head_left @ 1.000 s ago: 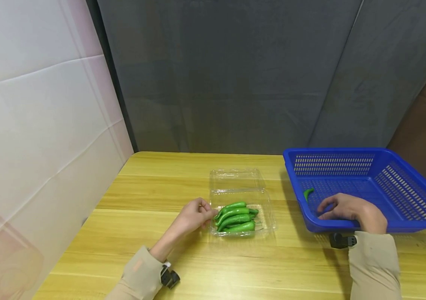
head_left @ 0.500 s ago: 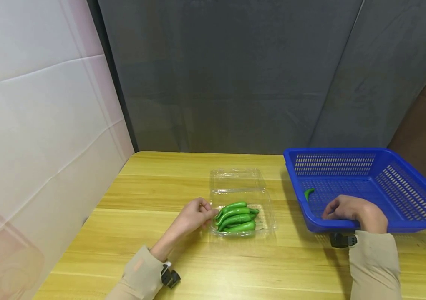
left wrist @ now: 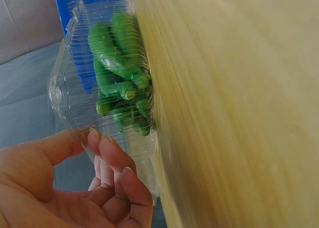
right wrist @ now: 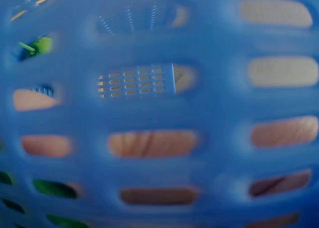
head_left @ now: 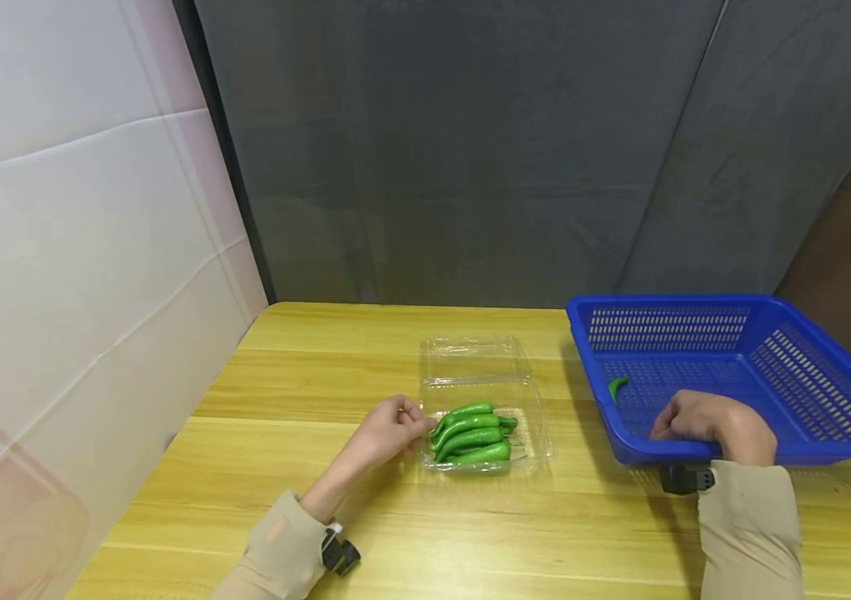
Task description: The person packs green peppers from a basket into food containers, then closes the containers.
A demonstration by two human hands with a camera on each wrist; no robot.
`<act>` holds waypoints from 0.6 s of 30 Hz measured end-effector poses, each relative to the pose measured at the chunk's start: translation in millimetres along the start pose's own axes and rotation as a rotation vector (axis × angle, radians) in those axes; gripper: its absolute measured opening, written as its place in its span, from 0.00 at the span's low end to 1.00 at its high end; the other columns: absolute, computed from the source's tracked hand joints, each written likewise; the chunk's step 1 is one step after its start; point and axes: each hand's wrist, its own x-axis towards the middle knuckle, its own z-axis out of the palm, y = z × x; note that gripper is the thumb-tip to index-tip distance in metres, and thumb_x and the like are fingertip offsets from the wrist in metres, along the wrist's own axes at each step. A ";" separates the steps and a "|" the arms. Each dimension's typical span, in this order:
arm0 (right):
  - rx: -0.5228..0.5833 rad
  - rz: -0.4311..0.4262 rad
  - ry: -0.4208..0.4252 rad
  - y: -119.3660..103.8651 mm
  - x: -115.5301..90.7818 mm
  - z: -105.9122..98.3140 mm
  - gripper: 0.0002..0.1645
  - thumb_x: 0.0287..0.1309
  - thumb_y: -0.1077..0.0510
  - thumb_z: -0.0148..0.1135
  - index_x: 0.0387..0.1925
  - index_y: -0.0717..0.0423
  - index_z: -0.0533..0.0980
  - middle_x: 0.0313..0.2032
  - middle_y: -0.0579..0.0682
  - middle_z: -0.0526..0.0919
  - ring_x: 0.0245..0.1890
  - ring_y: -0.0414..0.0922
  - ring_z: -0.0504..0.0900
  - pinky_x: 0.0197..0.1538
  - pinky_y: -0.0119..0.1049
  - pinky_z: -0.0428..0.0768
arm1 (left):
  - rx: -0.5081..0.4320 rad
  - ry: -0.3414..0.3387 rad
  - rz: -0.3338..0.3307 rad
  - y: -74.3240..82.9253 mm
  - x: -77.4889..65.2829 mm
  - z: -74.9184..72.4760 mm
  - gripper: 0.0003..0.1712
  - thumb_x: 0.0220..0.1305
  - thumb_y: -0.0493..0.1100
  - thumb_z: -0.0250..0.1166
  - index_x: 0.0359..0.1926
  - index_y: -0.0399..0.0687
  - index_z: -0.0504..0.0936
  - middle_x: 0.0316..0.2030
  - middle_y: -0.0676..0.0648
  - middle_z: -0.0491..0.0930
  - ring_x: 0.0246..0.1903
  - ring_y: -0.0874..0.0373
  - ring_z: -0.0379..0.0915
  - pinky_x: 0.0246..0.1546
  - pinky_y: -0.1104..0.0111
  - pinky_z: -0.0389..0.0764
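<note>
A clear plastic clamshell container lies with its lid folded back on the table, holding several green chili peppers. My left hand pinches its left edge between thumb and fingers, as the left wrist view shows at the container's rim. Over the near wall of the blue basket reaches my right hand, fingers curled down. Through the basket's slots, the right wrist view shows a green chili pepper right at the fingers; the wall hides most of that grip. Another chili pepper lies at the basket's left side.
The wooden table carries the container in the middle and the basket at the right. A dark grey curtain hangs behind it, and a white cloth wall stands at the left.
The right hand's thumb and fingers have come together inside the basket, and the hand has shifted slightly right. The left hand and the container have stayed in place.
</note>
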 end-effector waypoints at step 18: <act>0.034 0.009 -0.013 -4.1 -3.8 -3.6 0.05 0.58 0.60 0.68 0.34 0.59 0.85 0.33 0.47 0.84 0.36 0.44 0.77 0.41 0.42 0.78 | -0.005 0.000 -0.003 0.2 0.3 0.2 0.11 0.68 0.39 0.67 0.38 0.38 0.74 0.26 0.42 0.78 0.24 0.54 0.74 0.26 0.66 0.77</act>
